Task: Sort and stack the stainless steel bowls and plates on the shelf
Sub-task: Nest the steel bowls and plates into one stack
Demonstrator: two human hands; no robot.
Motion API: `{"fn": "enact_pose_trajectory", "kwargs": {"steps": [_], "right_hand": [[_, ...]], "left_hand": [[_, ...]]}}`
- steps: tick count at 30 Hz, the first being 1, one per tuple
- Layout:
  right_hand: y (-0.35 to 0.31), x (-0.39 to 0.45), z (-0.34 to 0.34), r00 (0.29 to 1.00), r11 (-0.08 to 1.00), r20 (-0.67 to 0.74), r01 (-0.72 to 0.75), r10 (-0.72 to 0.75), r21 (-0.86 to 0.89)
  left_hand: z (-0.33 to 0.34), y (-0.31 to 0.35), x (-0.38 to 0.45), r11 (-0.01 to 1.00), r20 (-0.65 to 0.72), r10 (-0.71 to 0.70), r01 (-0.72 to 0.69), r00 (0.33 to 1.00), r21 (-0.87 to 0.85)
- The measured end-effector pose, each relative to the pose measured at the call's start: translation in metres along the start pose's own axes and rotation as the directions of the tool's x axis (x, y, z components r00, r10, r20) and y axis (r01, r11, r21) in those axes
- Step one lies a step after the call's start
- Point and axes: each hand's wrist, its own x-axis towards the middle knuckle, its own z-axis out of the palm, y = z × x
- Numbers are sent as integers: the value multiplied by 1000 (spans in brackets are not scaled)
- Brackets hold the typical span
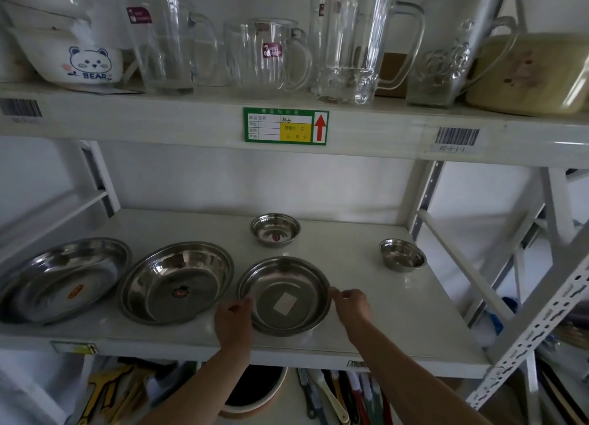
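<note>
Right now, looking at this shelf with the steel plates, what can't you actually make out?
- Head view: leftmost plate, cut off by the left edge.
- Whether the hands, left hand and right hand, lift the held plate: unclear.
- Green shelf label text: too small.
- Items below the shelf: hidden by it.

steel plates [284, 295]: 3, lower-centre row | small steel bowls [275, 230]: 2, centre and right | glass mugs [269, 58]: about 5, top shelf, overlapping | bear bowl [86, 62]: 1, upper left | hands [234, 321]: 2

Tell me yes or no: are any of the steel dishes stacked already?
No: all five dishes sit apart on the shelf, both hands at the middle plate.
</note>
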Motion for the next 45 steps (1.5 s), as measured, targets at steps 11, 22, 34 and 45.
{"fn": "enact_pose_trajectory", "kwargs": {"steps": [11,22,34,45], "right_hand": [[-13,17,-58,999,987,-25,28,-24,156],[-22,64,-85,989,872,64,-147,132,468],[-13,115,-73,946,790,118,-318,303,525],[2,147,-63,906,706,95,-385,413,594]], "left_hand": [[69,52,-3,998,177,-50,57,983,-30],[129,97,63,949,179,-229,260,957,-175],[123,73,152,961,157,-245,218,957,171],[140,45,182,960,217,-271,248,938,129]]}}
